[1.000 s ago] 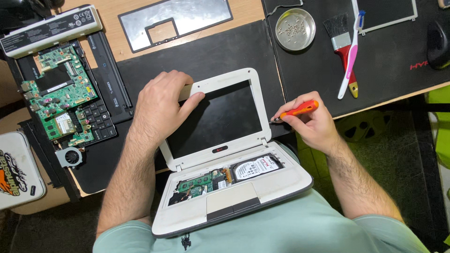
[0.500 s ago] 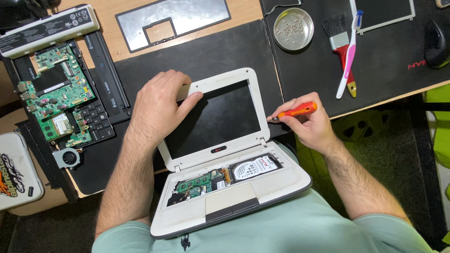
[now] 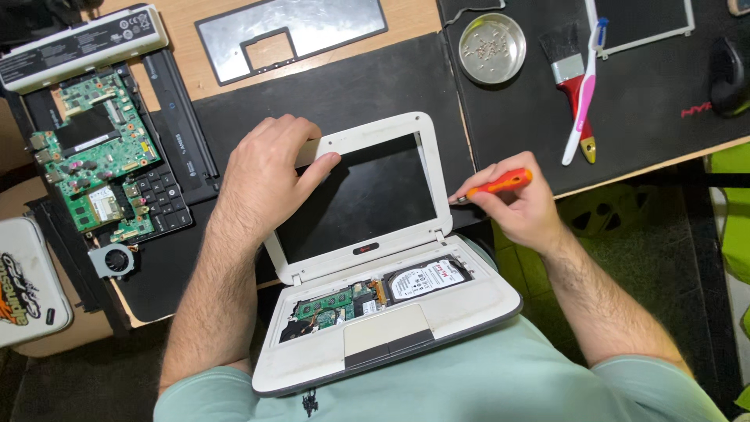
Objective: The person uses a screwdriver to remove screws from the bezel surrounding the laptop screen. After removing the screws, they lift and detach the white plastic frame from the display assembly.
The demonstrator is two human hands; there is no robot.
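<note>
Both hands flank the laptop (image 3: 367, 258); screwdriver (image 3: 500, 184) seemingly touching.

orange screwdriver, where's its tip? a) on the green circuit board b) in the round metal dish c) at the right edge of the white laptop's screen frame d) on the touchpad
c: the right hand holds the orange screwdriver with its tip against the right edge of the white laptop's screen frame, while the left hand steadies the frame's upper left corner.

light: bright, even, overhead | shadows: soft | focus: sharp | edges: slightly curved
</note>
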